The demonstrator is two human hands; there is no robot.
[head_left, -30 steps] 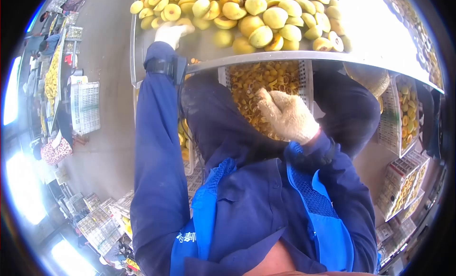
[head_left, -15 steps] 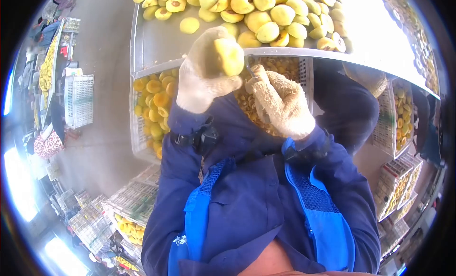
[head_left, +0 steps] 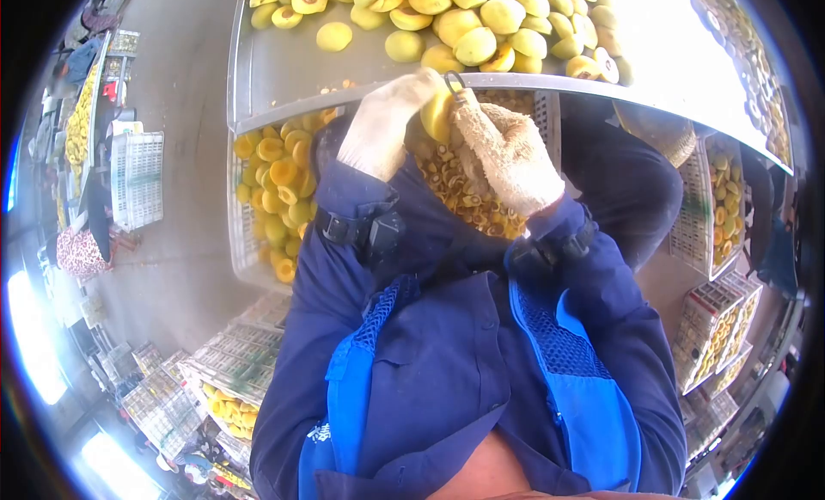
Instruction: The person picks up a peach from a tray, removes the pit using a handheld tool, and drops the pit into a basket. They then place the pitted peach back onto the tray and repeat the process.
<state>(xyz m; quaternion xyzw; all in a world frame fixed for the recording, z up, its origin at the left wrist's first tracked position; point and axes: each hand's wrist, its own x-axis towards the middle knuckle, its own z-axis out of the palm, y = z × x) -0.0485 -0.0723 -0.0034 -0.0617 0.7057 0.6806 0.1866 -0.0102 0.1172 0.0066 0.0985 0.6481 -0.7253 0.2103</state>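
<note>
My left hand (head_left: 387,117), in a pale knit glove, is closed around a yellow peach half (head_left: 436,115) just in front of the table's edge. Opposite it, my right hand (head_left: 511,152), in a rougher tan glove, grips a pitting tool with a small dark metal loop (head_left: 454,81). That loop is at the peach's upper right edge; exact contact is hard to make out. Below both hands stands a crate of pits and scraps (head_left: 464,186). Left of it, a crate holds orange-yellow peach halves (head_left: 284,177).
A metal table (head_left: 292,74) carries a heap of halved peaches (head_left: 498,23) at the back. A white crate (head_left: 687,203) stands to the right beside my leg. Stacked crates (head_left: 236,358) are behind me at left. Other people and fruit tables appear at far left.
My left hand has tilted and moved slightly right and down, turning the peach half edge-on toward the tool. The tool's loop now shows higher, beside the fruit.
</note>
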